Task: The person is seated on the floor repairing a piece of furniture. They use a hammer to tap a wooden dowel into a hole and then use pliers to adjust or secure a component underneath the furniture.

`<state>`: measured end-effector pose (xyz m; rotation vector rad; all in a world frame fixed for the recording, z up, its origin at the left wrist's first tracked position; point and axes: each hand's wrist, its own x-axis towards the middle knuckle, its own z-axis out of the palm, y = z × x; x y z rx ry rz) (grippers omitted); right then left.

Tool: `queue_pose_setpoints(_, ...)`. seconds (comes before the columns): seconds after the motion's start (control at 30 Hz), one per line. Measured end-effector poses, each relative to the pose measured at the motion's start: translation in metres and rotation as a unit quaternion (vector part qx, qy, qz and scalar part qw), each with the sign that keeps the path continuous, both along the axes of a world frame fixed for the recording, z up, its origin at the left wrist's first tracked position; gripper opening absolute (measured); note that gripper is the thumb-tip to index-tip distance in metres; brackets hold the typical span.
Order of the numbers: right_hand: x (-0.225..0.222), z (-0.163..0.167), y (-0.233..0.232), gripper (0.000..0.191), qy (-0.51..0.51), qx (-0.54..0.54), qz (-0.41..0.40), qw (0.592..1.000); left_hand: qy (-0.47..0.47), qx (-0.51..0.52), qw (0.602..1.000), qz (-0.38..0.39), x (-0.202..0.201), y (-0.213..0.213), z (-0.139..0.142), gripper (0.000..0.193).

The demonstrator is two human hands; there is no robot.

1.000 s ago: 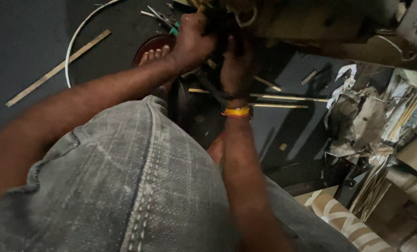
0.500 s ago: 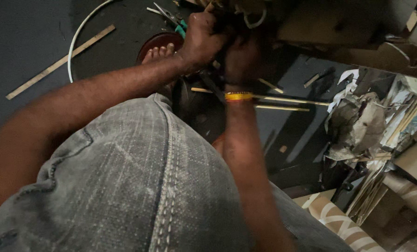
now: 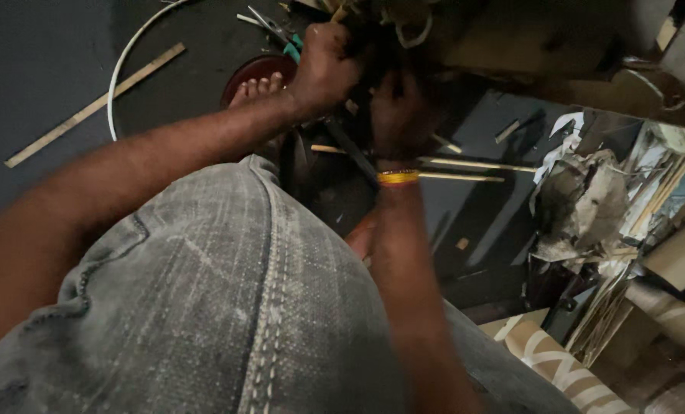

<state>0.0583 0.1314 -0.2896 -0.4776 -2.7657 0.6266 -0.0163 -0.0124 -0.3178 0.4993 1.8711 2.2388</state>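
My left hand [image 3: 323, 65] is closed on a dark tangled bundle of cane-like strips [image 3: 392, 23] at the top of the view. Just to its right and a little lower, my right hand [image 3: 395, 115] grips the same dark piece; a yellow thread band [image 3: 398, 178] circles that wrist. A dark thin rod [image 3: 354, 157] slants down between the two hands, and which hand holds it cannot be made out. My knee in grey jeans [image 3: 204, 307] fills the foreground and hides the floor below the hands.
My bare foot [image 3: 256, 88] rests by a reddish-brown bowl [image 3: 246, 70]. Teal-handled pliers [image 3: 279, 34], a white hoop [image 3: 120, 73] and a wooden slat [image 3: 89, 107] lie at the left. Thin sticks [image 3: 473, 165], crumpled paper [image 3: 584, 195] and patterned rolls [image 3: 557, 368] crowd the right.
Both hands stay closed on the dark bundle and have shifted only slightly towards the top edge. The view has drifted a little.
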Motion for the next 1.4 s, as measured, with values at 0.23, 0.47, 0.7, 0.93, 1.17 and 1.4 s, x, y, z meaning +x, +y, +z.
queue_pose_setpoints(0.23,-0.003,-0.009,0.028,0.032,0.086,0.164,0.170,0.968,0.067,-0.068,0.995,0.042,-0.004,0.001,-0.005,0.015)
queue_pose_setpoints(0.47,-0.022,0.007,0.043,0.036,-0.117,0.096,0.180,0.972,0.081,-0.076,0.993,0.048,0.000,0.002,0.000,0.013)
queue_pose_setpoints(0.7,0.009,-0.013,-0.008,0.042,0.130,-0.319,-0.007,0.939,0.155,-0.007,0.988,0.028,-0.003,0.000,0.003,0.014)
queue_pose_setpoints(0.93,-0.005,-0.047,-0.016,0.041,0.078,-0.834,-0.066,0.543,0.083,-0.056,0.993,0.054,-0.001,0.000,0.003,0.013)
queue_pose_setpoints(1.17,-0.006,-0.046,-0.019,0.045,0.155,-0.710,-0.142,0.673,0.097,-0.051,0.993,0.043,-0.001,-0.002,0.003,0.018)
queue_pose_setpoints(1.4,-0.012,-0.029,-0.042,0.039,0.184,-0.461,-0.247,0.832,0.085,-0.105,0.990,0.047,-0.002,0.001,0.004,0.024)
